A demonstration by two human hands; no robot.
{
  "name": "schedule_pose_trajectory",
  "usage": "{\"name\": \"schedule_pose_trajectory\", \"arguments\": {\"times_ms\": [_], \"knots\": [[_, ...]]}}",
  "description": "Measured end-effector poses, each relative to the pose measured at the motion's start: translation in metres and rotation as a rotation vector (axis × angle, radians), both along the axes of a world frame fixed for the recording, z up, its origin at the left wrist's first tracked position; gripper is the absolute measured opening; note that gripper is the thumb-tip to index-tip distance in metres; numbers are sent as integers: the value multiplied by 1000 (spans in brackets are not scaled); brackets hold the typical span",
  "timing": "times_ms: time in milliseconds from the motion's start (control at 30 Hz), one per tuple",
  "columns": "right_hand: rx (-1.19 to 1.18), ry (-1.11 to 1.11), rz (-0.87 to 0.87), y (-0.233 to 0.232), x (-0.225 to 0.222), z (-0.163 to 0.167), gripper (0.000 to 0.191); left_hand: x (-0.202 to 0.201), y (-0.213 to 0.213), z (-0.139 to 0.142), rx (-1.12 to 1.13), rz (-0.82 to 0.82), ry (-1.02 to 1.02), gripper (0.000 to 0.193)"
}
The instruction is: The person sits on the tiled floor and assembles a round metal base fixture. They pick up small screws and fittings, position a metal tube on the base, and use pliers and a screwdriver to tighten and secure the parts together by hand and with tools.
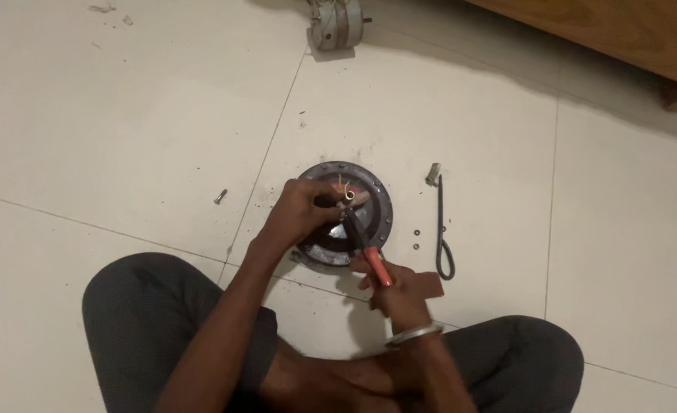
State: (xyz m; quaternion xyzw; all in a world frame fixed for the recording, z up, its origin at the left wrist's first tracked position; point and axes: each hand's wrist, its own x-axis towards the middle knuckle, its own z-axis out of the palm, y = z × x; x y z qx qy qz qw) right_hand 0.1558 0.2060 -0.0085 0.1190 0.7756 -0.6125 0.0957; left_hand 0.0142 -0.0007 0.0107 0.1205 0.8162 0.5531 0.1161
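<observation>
A round black metal motor housing [378, 200] with bolt holes around its rim lies on the white tiled floor between my knees. My left hand [302, 211] rests over its centre, pinching a short shaft with thin yellowish wires [345, 189] sticking up from it. My right hand [400, 292], with a metal bangle at the wrist, grips pliers with orange handles [375, 264]; their dark jaws reach up to the shaft at the hub. My hands hide much of the housing's middle.
A loose bolt [220, 196] lies on the floor to the left. A black cable [442, 245] with a metal end piece [432, 173] and two small nuts [416, 239] lie to the right. A grey metal motor part [336, 23] sits far ahead; wooden furniture [629, 38] stands at the upper right.
</observation>
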Motion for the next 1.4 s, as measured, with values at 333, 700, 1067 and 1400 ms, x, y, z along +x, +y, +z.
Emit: {"name": "schedule_pose_trajectory", "arguments": {"times_ms": [333,700,1067,1400], "knots": [[691,-45,-213,36,2,-22,36,3,1,1,-20,0,64,26],[1132,-31,-304,90,-43,-36,44,3,3,-4,18,23,63,27],[60,-222,-476,115,-38,-29,18,1,4,4,5,24,34,26],[-181,-372,-275,0,65,3,43,0,5,1,25,36,-16,28]]}}
